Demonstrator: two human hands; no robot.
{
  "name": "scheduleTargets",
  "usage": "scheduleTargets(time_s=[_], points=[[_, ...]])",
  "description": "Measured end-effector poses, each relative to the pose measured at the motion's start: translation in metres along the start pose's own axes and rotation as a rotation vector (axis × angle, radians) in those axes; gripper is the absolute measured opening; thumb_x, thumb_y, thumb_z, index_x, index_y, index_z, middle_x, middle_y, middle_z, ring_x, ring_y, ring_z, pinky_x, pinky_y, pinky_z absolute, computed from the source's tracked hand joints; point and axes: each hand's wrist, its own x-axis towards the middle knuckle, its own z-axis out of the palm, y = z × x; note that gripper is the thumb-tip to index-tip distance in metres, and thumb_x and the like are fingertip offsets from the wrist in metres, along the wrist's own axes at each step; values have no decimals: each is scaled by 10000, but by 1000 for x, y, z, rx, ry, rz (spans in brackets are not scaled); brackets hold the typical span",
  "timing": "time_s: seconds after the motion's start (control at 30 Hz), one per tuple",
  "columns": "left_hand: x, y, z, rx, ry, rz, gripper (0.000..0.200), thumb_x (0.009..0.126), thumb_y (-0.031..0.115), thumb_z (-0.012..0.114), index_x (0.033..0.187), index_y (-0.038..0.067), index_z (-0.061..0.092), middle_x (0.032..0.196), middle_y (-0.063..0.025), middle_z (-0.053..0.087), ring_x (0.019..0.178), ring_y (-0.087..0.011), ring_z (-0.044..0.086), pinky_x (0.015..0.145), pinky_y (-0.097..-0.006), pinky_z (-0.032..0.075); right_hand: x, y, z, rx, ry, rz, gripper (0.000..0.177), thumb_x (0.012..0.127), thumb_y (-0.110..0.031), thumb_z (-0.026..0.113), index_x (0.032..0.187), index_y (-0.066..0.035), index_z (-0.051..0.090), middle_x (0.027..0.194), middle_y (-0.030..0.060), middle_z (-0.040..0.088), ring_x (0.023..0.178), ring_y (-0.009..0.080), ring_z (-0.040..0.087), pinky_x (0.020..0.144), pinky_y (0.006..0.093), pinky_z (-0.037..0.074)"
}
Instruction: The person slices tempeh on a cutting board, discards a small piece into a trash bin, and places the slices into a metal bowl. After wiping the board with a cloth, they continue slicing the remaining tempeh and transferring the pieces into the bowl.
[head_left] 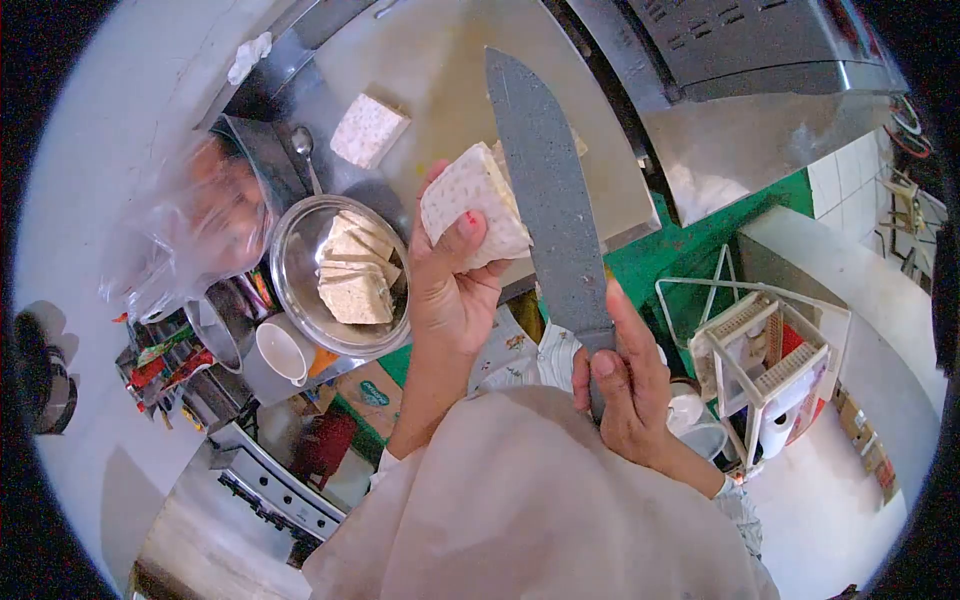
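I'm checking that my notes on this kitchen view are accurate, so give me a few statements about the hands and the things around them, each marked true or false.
1. The left hand holds a pale block. True.
2. The right hand is empty. False: it holds a large knife.
3. Pale slices lie in the metal bowl. True.
4. The white cup stands inside the metal bowl. False: it is outside, beside the bowl.
5. A second block lies on the work surface, apart from both hands. True.
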Motion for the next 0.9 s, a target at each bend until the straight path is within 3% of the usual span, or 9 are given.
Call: scheduleTargets(time_s=[0.17, 0.5, 0.6, 0.67, 0.77, 0.9], points=[[-1, 1, 1, 20, -15, 5, 611, 714, 48, 696, 1241, 101, 392, 1110, -69, 529, 1007, -210, 567, 809, -361, 535, 0, -3, 0, -18, -10, 15, 485, 940, -174, 394, 1398, -94, 259, 712, 62, 589, 473, 98, 486, 452, 251, 414], [-6, 0, 11, 103, -61, 94, 633, 694, 22, 703, 1238, 83, 385, 1099, -87, 520, 998, -215, 566, 794, -380, 539, 2, -4, -1, 25, 6, 15, 494, 931, -139, 403, 1402, -107, 259, 637, 39, 548, 476, 98, 474, 452, 243, 400], [-6, 0, 10, 116, -73, 111, 632, 692, 12, 696, 1236, 80, 383, 1101, -89, 519, 1016, -218, 557, 816, -382, 527, 2, -4, -3, 26, 8, 15, 493, 931, -139, 405, 1401, -109, 260, 627, 36, 541, 480, 99, 478, 457, 244, 402], [-4, -2, 4, 188, -114, 136, 737, 708, 78, 704, 1331, 64, 311, 1212, -111, 482, 1115, -254, 496, 942, -374, 438, 0, -2, -4, 28, 0, 0, 493, 931, -141, 407, 1401, -110, 261, 629, 37, 542, 481, 101, 480, 459, 246, 404], [-3, -2, 3, 195, -81, 151, 751, 690, 93, 719, 1323, 56, 316, 1197, -109, 491, 1112, -256, 497, 950, -373, 432, -3, 3, -5, 21, -8, -3, 495, 932, -154, 412, 1400, -99, 260, 648, 43, 557, 484, 103, 485, 466, 249, 410], [-1, 2, 7, 105, -84, 136, 633, 681, -4, 691, 1228, 85, 385, 1099, -90, 518, 1023, -211, 549, 860, -356, 502, -3, 1, -5, 10, -30, 13, 493, 935, -171, 409, 1399, -95, 260, 670, 48, 569, 491, 107, 496, 475, 252, 418]])
